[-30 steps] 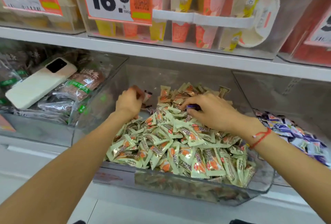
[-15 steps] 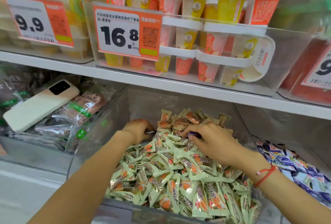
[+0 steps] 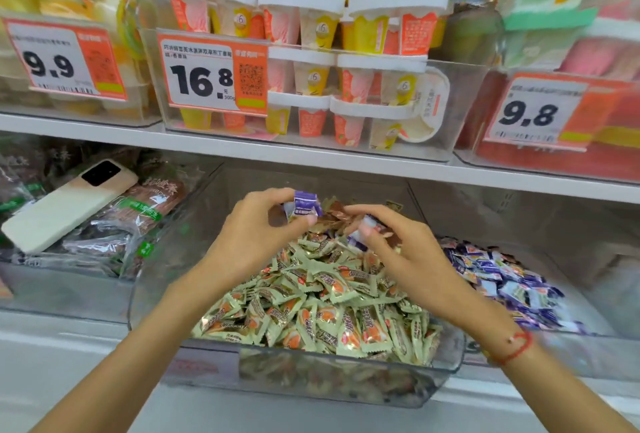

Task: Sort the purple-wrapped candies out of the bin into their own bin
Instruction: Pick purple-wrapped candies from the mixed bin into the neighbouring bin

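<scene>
Step in hand: picked candies are raised above the pile, not yet delivered. The left hand (image 3: 252, 224) pinches a purple-wrapped candy (image 3: 305, 203) between thumb and fingertips, clear of the heap. The right hand (image 3: 388, 242) has its fingers curled round a second purple-and-white candy (image 3: 363, 228), partly hidden and blurred; brown wrappers sit close against that hand, and whether it holds them too cannot be told.

Next move, as judged: both pieces must travel rightward over the dividing wall and be dropped into the neighbouring bin without dragging loose green pieces along.

Containers, near to far:
- Clear centre bin (image 3: 346, 387): heaped with green-and-orange wrapped candies (image 3: 311, 304), a few brown ones at the rear.
- Clear bin to the right (image 3: 595, 297): a mound of purple-wrapped candies (image 3: 502, 283), the evident destination.
- Clear bin to the left (image 3: 52, 287): dark foil packets with a white phone (image 3: 69, 204) lying on top.
- Upper shelf: a clear bin (image 3: 460, 113) of stacked pudding cups (image 3: 353, 96) behind a 16.8 price tag (image 3: 211, 75).
</scene>
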